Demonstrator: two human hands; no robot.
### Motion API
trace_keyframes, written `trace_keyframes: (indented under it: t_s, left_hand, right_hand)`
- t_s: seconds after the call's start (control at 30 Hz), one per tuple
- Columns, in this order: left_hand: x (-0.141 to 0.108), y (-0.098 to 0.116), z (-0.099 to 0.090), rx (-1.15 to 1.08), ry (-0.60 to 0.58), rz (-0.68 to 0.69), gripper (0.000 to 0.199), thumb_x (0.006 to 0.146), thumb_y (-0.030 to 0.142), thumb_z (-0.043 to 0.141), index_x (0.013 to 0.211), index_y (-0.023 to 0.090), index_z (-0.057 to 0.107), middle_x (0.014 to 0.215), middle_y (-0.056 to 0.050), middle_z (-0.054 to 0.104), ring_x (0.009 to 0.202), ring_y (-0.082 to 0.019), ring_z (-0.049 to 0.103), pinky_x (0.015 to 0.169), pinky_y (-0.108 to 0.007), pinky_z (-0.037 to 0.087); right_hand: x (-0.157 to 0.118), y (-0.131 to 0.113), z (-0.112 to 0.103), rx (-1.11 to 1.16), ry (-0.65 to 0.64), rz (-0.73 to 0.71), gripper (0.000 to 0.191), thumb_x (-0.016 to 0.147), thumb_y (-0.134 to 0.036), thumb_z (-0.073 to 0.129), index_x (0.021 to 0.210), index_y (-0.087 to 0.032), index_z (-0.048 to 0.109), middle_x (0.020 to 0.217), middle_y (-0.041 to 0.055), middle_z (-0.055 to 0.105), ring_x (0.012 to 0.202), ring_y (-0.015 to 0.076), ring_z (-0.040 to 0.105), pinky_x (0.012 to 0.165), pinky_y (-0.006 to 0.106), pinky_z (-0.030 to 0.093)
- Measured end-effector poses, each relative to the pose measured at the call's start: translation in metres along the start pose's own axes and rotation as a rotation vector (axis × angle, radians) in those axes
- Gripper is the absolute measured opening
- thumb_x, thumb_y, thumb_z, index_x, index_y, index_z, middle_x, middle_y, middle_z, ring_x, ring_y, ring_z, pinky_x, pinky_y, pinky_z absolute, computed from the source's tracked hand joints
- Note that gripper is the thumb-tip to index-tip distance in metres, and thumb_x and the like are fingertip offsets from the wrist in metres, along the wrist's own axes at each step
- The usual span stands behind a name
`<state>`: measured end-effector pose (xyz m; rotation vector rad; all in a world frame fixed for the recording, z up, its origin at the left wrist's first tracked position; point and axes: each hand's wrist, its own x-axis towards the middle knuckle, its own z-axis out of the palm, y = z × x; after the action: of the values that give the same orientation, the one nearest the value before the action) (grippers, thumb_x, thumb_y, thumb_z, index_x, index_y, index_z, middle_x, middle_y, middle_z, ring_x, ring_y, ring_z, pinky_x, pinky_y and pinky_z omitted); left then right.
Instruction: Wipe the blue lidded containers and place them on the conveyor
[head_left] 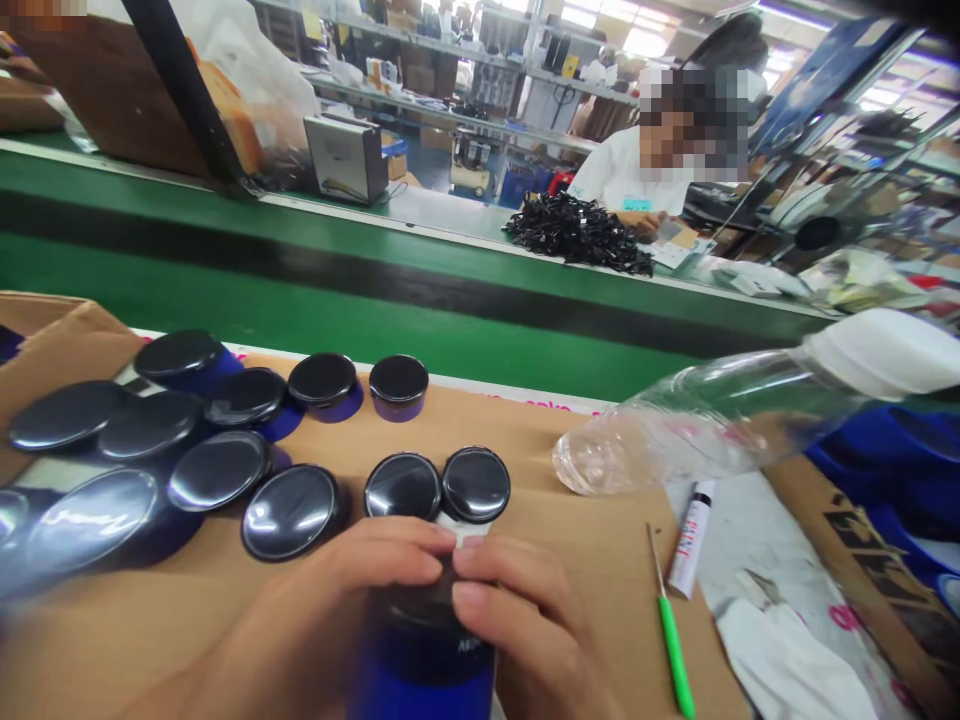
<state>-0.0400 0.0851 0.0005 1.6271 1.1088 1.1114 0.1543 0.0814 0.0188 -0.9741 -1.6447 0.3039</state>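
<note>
two bare hands show at the six o'clock edge of the head view. the left hand [330,620] wears no glove, ring or watch, and no sleeve reaches its wrist. the right hand [525,630] is likewise uncovered, with short, unpainted nails on its fingers [480,560]. both forearms run out of view, somewhat blurred at the lower edge.

We cannot see the top of the blue jar [435,655], because our left hand [330,620] and right hand [525,630] cover it, and the picture's lower edge cuts off its base and both wrists. The black-lidded jars [90,515] at far left smear into blur. The plastic bottle [720,415] is blurred too. The co-worker [637,170] across the green conveyor [300,270] is half hidden behind it.
</note>
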Motion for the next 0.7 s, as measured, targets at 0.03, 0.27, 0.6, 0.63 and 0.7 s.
trace_keyframes:
  t_s: [0.03,0.27,0.6,0.63,0.7]
  left_hand:
    - [0.004,0.001,0.000,-0.035,-0.043,0.027,0.034,0.089,0.045,0.069,0.122,0.044,0.065,0.127,-0.002,0.073,0.116,-0.032,0.072,0.093,-0.047,0.067]
    - [0.031,0.021,0.014,-0.601,-0.219,-0.036,0.024,0.095,0.041,0.064,0.114,0.036,0.077,0.118,-0.003,0.079,0.110,-0.024,0.075,0.097,-0.032,0.062]
    - [0.025,0.022,0.008,-0.099,-0.112,0.219,0.051,0.078,0.028,0.079,0.125,0.038,0.063,0.118,0.001,0.067,0.108,-0.017,0.070,0.091,-0.018,0.059]
    - [0.024,0.025,0.009,0.011,-0.070,0.249,0.050,0.077,0.024,0.076,0.124,0.036,0.062,0.116,0.001,0.064,0.107,-0.016,0.068,0.092,-0.016,0.057]
    - [0.023,0.030,0.012,0.183,0.001,0.287,0.048,0.077,0.020,0.069,0.122,0.034,0.062,0.113,0.001,0.058,0.106,-0.014,0.063,0.093,-0.013,0.054]
  right_hand:
    - [0.002,0.002,-0.002,0.021,-0.007,0.000,0.019,0.107,-0.028,0.049,0.122,-0.025,0.061,0.118,0.0018,0.064,0.114,0.0149,0.061,0.101,0.024,0.049]
    - [0.018,0.015,-0.012,0.313,0.008,-0.021,0.032,0.095,-0.052,0.068,0.100,-0.021,0.073,0.092,0.0010,0.078,0.084,0.0103,0.074,0.083,0.018,0.058]
    - [0.009,0.014,-0.029,0.398,-0.016,0.365,0.058,0.102,-0.066,0.036,0.094,-0.027,0.079,0.093,0.0047,0.081,0.083,0.0179,0.075,0.069,0.027,0.061]
    - [0.004,0.013,-0.021,0.374,-0.014,0.369,0.059,0.095,-0.075,0.044,0.105,-0.029,0.079,0.097,0.0054,0.080,0.084,0.0190,0.075,0.067,0.027,0.061]
    - [-0.003,0.012,-0.007,0.392,-0.033,0.415,0.064,0.080,-0.080,0.064,0.125,-0.034,0.072,0.110,0.0047,0.077,0.093,0.0201,0.075,0.074,0.025,0.061]
